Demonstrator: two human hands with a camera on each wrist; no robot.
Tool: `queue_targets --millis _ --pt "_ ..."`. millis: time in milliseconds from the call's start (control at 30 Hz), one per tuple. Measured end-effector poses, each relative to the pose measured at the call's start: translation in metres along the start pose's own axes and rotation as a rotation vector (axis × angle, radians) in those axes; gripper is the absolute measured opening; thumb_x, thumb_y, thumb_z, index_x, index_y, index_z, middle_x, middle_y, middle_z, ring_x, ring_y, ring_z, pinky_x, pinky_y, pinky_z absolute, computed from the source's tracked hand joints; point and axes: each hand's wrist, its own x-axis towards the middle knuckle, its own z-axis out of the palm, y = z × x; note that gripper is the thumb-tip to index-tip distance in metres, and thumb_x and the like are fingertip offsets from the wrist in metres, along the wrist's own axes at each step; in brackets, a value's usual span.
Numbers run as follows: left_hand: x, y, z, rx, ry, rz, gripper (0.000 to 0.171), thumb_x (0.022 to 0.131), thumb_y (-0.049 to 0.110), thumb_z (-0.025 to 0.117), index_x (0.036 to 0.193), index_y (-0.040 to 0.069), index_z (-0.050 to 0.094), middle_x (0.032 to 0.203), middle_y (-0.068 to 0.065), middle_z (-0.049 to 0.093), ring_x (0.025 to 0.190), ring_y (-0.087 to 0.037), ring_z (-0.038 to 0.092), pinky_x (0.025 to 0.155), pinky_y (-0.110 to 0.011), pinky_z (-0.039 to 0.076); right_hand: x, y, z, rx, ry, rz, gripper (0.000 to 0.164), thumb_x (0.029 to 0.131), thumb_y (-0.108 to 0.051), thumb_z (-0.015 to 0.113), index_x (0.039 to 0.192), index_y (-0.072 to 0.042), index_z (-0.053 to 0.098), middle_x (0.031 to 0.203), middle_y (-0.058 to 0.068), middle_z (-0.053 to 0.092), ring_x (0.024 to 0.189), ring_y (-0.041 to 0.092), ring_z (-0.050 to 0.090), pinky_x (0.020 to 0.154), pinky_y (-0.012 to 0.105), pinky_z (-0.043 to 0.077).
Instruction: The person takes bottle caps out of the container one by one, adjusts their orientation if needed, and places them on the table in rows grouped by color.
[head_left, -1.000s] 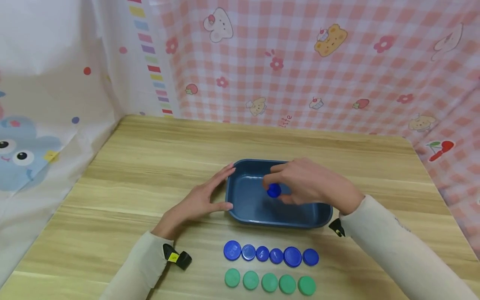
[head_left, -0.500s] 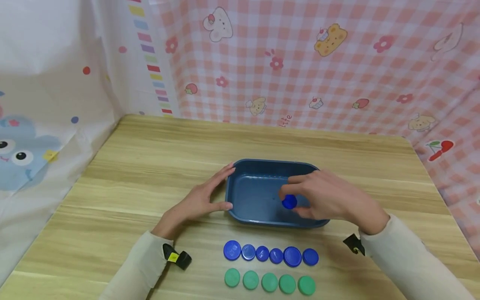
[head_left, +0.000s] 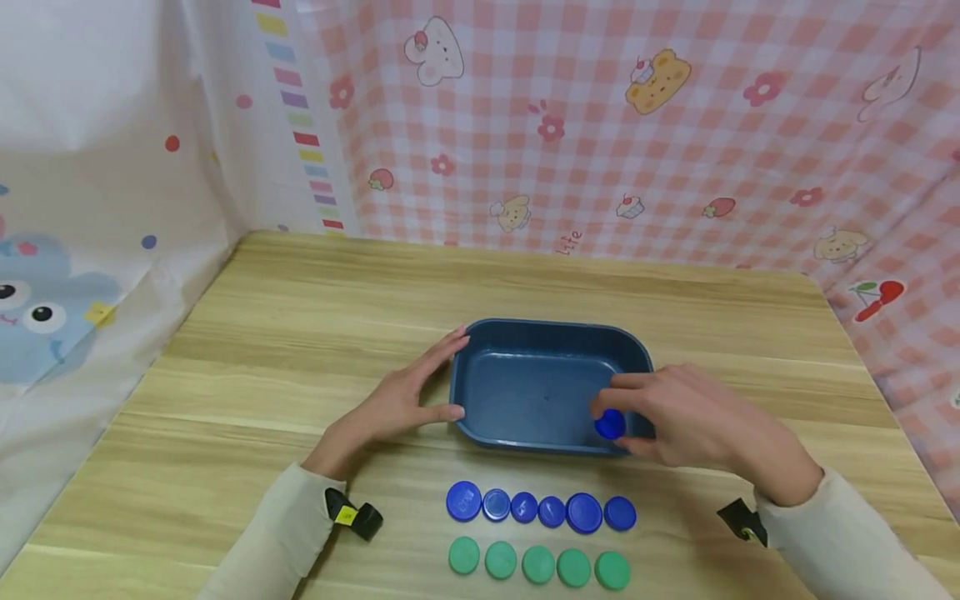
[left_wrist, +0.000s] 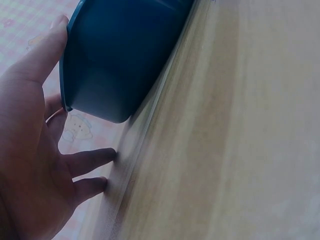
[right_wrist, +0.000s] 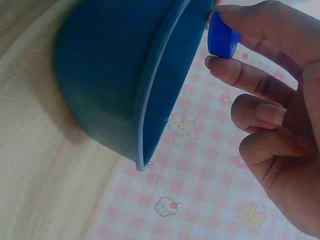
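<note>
A dark blue plastic basin (head_left: 525, 450) lies on the wooden table in the head view. My left hand (head_left: 392, 406) is spread at its left end, with the thumb and fingertips touching the rim; the left wrist view shows two lower fingers (left_wrist: 92, 161) apart from the basin. Over the basin's right end, my right hand (head_left: 693, 417) pinches a blue bottle cap (head_left: 610, 424). The right wrist view shows this cap (right_wrist: 222, 36) between thumb and index finger, the other fingers curled. Nearer than the basin, a row of blue bottle caps (head_left: 584, 512) lies above a row of green caps (head_left: 538, 564).
The wooden table (head_left: 360, 292) extends behind and on both sides of the basin. A pink checked curtain (head_left: 495, 108) hangs at the back, with white cloth (head_left: 97, 167) at the left. Black wrist cameras sit on both sleeves, the left camera (head_left: 366, 521) near the table surface.
My right hand has moved right and toward me with the blue cap, from over the basin's middle to its right end. My left hand and the cap rows have stayed put.
</note>
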Motion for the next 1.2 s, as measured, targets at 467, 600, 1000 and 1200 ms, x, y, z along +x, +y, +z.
queue_targets --millis 467,600,1000,1200 --pt "0.0 0.0 0.0 0.002 0.002 0.023 0.089 0.084 0.039 0.073 0.154 0.031 0.019 0.158 0.017 0.007 0.139 -0.023 0.03 0.104 -0.06 0.028 -0.037 -0.011 0.01 0.008 0.07 0.012 0.032 0.073 -0.028 0.08 0.101 -0.03 0.065 0.086 -0.021 0.055 0.056 -0.004 0.038 0.05 0.018 0.036" --pt "-0.001 -0.001 0.001 0.005 0.004 0.026 0.088 0.084 0.044 0.072 0.153 0.03 0.019 0.158 0.018 0.008 0.138 -0.021 0.031 0.104 -0.059 0.029 -0.047 -0.013 0.014 0.025 0.081 0.023 0.032 0.073 -0.026 0.08 0.1 -0.03 0.065 0.09 -0.021 0.057 0.056 -0.005 0.037 0.048 0.017 0.032" --pt "-0.001 0.002 0.0 0.007 0.006 0.04 0.088 0.084 0.041 0.072 0.154 0.025 0.02 0.159 0.015 0.008 0.137 -0.025 0.032 0.102 -0.063 0.03 -0.069 -0.016 0.026 0.106 0.028 0.112 0.033 0.074 -0.022 0.08 0.1 -0.032 0.062 0.086 -0.024 0.048 0.054 -0.004 0.035 0.049 0.017 0.033" --pt "0.0 0.002 0.0 0.005 0.004 0.034 0.089 0.084 0.039 0.073 0.154 0.028 0.02 0.158 0.017 0.008 0.139 -0.023 0.03 0.104 -0.061 0.029 -0.075 -0.017 0.035 0.146 0.001 0.138 0.029 0.077 -0.027 0.079 0.1 -0.032 0.062 0.082 -0.024 0.047 0.057 -0.004 0.038 0.053 0.018 0.036"
